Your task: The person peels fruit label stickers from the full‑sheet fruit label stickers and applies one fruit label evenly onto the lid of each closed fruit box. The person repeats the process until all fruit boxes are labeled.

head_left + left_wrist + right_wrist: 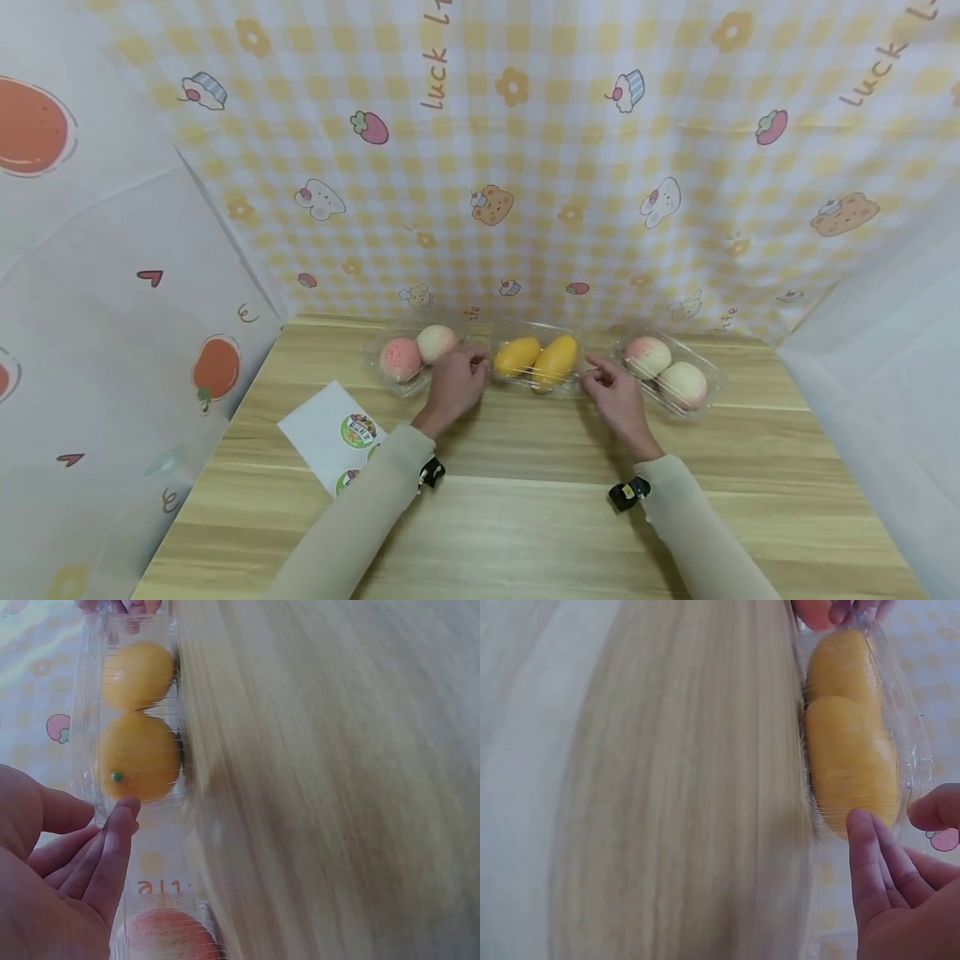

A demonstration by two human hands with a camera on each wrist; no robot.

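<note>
Head view, mangoes (555, 358) (peaches (400, 359) flanking), stickers (357, 431)

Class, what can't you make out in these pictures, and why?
Head: two stickers, partly hidden by the left sleeve.
Head: top sticker's lettering, too small.
Left wrist: pink fruit, cut off by the bottom edge.
Left wrist: right hand, cut off by the top edge.

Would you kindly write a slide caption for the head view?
Left hand and right hand at either end of a clear box of yellow fruits, with boxed peach-like fruits on both sides.
</note>
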